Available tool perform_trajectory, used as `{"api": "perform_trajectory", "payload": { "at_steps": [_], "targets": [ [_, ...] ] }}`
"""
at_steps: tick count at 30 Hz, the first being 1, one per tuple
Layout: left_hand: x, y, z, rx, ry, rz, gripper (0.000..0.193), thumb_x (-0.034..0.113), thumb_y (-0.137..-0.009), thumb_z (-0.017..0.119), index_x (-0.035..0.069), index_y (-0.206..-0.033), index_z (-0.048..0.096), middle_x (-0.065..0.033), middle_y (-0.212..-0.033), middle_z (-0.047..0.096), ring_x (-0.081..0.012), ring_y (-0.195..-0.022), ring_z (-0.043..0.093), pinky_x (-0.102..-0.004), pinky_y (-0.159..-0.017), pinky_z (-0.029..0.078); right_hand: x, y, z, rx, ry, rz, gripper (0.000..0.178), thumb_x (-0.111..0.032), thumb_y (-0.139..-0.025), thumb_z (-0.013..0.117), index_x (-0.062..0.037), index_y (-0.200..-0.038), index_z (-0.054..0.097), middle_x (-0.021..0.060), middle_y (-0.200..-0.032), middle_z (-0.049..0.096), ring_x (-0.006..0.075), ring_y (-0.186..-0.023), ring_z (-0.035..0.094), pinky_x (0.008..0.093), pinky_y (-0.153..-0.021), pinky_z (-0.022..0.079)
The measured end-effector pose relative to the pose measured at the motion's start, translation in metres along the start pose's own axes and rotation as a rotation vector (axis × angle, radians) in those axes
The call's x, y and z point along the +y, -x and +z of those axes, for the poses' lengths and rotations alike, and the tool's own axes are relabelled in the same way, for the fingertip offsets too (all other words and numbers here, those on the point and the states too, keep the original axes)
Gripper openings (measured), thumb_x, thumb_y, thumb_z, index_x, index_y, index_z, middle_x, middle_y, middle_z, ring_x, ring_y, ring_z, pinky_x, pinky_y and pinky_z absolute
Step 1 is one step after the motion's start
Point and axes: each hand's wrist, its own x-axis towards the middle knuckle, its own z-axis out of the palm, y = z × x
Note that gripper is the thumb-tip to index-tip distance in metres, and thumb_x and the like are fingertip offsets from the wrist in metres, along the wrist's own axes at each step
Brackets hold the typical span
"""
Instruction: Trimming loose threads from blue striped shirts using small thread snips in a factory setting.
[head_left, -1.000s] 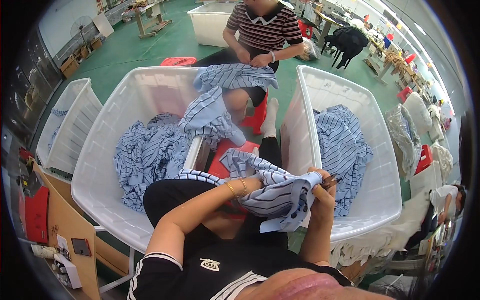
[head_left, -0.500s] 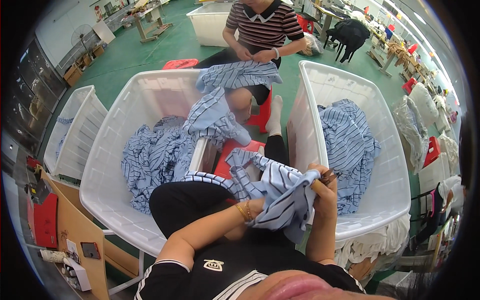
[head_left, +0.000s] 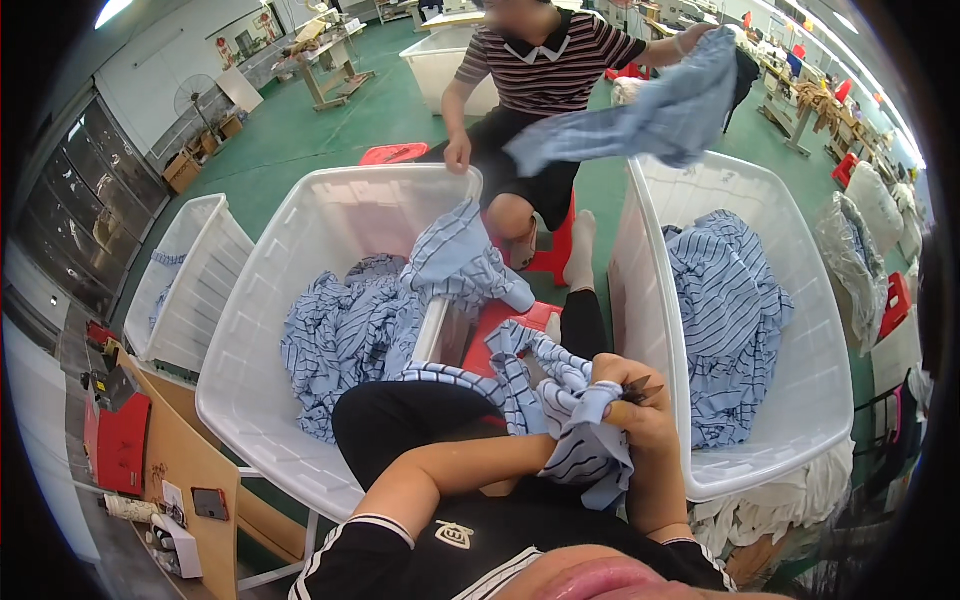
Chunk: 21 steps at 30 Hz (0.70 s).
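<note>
While the left forearm (head_left: 470,465) lies almost level across the lap, its elbow bent outward, cloth covers the left hand — whether it grips or lies loose, I cannot tell. The right forearm rises steeply, and at its top the right hand (head_left: 645,415) is closed on a bunched, blue striped garment (head_left: 585,450), fingers curled inward. A dark, pointed thing (head_left: 642,388) juts out beside those fingers; its kind is unclear. The garment hangs in front of the chest, between a left white bin (head_left: 255,395) and a right white bin (head_left: 812,410), a strip trailing left past the bent knee. Similar cloth lies heaped in both bins. Opposite, a co-worker (head_left: 525,75) has one hand at the left bin's far rim — the other arm reaches sideways with a blurred blue garment (head_left: 650,110).
</note>
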Motion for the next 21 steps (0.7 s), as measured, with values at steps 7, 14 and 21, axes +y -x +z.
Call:
{"api": "perform_trajectory", "payload": {
  "at_steps": [7, 14, 21],
  "targets": [
    [-0.006, 0.004, 0.002, 0.032, -0.165, -0.029, 0.028, 0.023, -0.091, 0.049, 0.006, -0.110, 0.061, -0.0113, -0.111, 0.062, -0.0229, -0.101, 0.059, -0.0330, -0.088, 0.047, 0.005, 0.000, -0.007, -0.252, 0.110, -0.047, 0.012, -0.006, -0.071, 0.068, 0.0013, -0.078, 0.062, 0.0056, -0.075, 0.055, 0.0157, -0.071, 0.050, 0.0275, -0.066, 0.036],
    [-0.009, 0.009, 0.004, 0.062, -0.259, -0.040, 0.027, 0.023, -0.091, 0.049, 0.007, -0.109, 0.061, -0.0117, -0.110, 0.062, -0.0242, -0.101, 0.059, -0.0340, -0.088, 0.047, 0.007, 0.005, -0.011, -0.137, 0.028, -0.035, 0.013, -0.008, -0.069, 0.069, 0.0006, -0.076, 0.062, 0.0052, -0.075, 0.055, 0.0148, -0.070, 0.049, 0.0272, -0.064, 0.035],
    [-0.006, 0.029, -0.005, 0.137, -0.396, -0.027, 0.027, 0.023, -0.091, 0.049, 0.007, -0.108, 0.061, -0.0120, -0.109, 0.063, -0.0256, -0.101, 0.060, -0.0351, -0.088, 0.047, 0.012, 0.006, -0.018, 0.018, 0.073, -0.105, 0.022, -0.015, -0.063, 0.074, 0.0007, -0.071, 0.060, 0.0066, -0.070, 0.056, 0.0160, -0.067, 0.048, 0.0287, -0.061, 0.034]
  ]
}}
